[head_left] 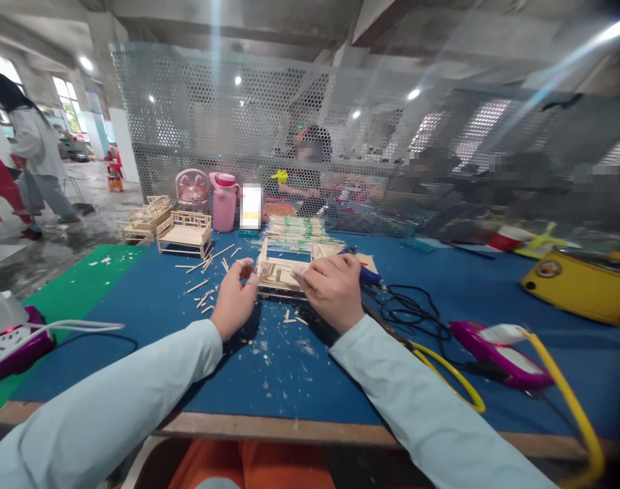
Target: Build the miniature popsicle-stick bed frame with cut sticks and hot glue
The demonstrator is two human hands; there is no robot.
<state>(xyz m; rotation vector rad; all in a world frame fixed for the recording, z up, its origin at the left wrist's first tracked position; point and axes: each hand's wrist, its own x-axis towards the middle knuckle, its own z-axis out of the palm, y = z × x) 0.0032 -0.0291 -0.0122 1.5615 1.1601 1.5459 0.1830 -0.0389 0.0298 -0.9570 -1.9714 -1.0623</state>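
A miniature wooden bench (276, 275), built from thin sticks, stands on the blue table between my hands. At its left end is my left hand (234, 299), fingers curled and thumb against the edge of the frame. My right hand (336, 288) is over the right part of the bench, closed in a pinch. What its fingertips hold is too small to make out, and the hand hides that end of the bench. Loose short sticks (205, 299) lie to the left of my left hand. A blue-handled tool (369, 275) lies just beyond my right hand.
Finished-looking miniature benches (185, 234) stand at the back left. Behind the work lie bundled sticks (302, 231), with a pink bottle (225, 204) and a phone (251, 206) nearby. Rightward are black cable (411, 305), a purple power strip (503, 356) and a yellow pot (585, 285).
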